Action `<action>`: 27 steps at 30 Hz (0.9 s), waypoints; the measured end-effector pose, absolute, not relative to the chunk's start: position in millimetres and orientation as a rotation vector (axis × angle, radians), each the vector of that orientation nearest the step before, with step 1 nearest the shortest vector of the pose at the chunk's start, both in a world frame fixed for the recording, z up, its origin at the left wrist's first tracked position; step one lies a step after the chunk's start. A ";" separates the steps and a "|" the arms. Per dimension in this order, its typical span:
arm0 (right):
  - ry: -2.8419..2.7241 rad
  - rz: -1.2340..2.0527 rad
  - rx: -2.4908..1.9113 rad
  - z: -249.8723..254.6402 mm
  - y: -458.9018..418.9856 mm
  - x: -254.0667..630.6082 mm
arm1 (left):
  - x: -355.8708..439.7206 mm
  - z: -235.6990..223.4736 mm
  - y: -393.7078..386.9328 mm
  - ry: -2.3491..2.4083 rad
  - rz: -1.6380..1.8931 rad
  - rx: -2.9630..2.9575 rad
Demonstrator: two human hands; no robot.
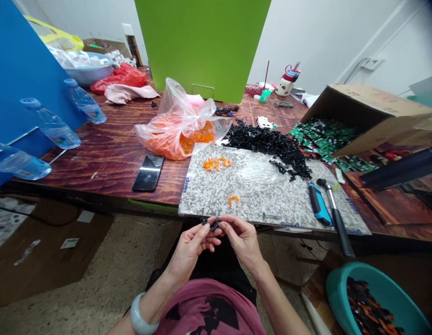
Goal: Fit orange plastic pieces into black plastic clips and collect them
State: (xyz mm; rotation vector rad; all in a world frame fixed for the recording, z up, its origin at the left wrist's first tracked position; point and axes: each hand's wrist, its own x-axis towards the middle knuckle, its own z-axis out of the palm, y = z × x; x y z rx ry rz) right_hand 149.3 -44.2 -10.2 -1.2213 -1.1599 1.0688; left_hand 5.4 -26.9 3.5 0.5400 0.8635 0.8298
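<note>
Both forearms angle inward from the body, wrists bent; the left hand [191,249] and right hand [242,242] meet at the near edge of a speckled stone slab [272,204]; fingers of both hands [206,228] are closed, pinching a small black plastic piece [213,226], its shape largely hidden by them; near right, a teal basin [338,284], cut off by the frame, holds black and orange pieces [367,309]; on the slab, right, lie a hammer [336,218] and a blue-handled tool [319,204]; further on, small orange pieces [216,163] and a black heap [268,145].
</note>
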 end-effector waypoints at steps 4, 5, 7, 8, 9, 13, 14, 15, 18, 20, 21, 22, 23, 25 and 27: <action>-1.145 1.077 -1.203 -11.2 -42.6 152.3 | 8.4 2.1 -24.8 0.862 0.827 0.538; -1.145 1.078 -1.202 -10.9 -42.7 153.0 | 9.2 1.4 -24.7 0.858 0.827 0.537; -1.146 1.081 -1.204 -10.0 -43.5 154.3 | 10.9 0.0 -24.9 0.848 0.829 0.534; -1.147 1.081 -1.208 -9.7 -44.2 154.9 | 11.6 -0.7 -25.3 0.844 0.829 0.533; -1.149 1.079 -1.215 -9.6 -44.9 155.5 | 12.4 -1.3 -25.7 0.843 0.831 0.533; -1.154 1.055 -1.250 -11.8 -47.4 157.2 | 13.8 -2.6 -28.3 0.851 0.834 0.544; -1.155 1.053 -1.252 -12.5 -47.7 157.4 | 13.6 -2.9 -29.0 0.853 0.835 0.549; -1.159 1.053 -1.250 -13.1 -47.8 157.4 | 13.2 -3.2 -29.7 0.855 0.838 0.555; -1.184 1.068 -1.234 -14.0 -47.8 156.9 | 10.8 -5.1 -31.4 0.858 0.847 0.579; -1.194 1.072 -1.236 -14.2 -47.8 156.1 | 8.5 -6.7 -32.2 0.850 0.845 0.597; -1.195 1.073 -1.241 -14.5 -47.8 155.7 | 7.3 -7.4 -32.4 0.844 0.843 0.603; -1.195 1.073 -1.247 -14.8 -47.9 155.4 | 6.2 -8.0 -32.5 0.840 0.841 0.606; -1.197 1.074 -1.252 -15.2 -48.0 155.1 | 5.2 -8.4 -32.4 0.837 0.840 0.608; -1.202 1.090 -1.254 -16.1 -48.0 155.0 | 3.9 -8.8 -31.8 0.845 0.835 0.612; -1.192 1.113 -1.252 -16.4 -47.9 155.2 | 3.6 -8.7 -30.8 0.867 0.838 0.631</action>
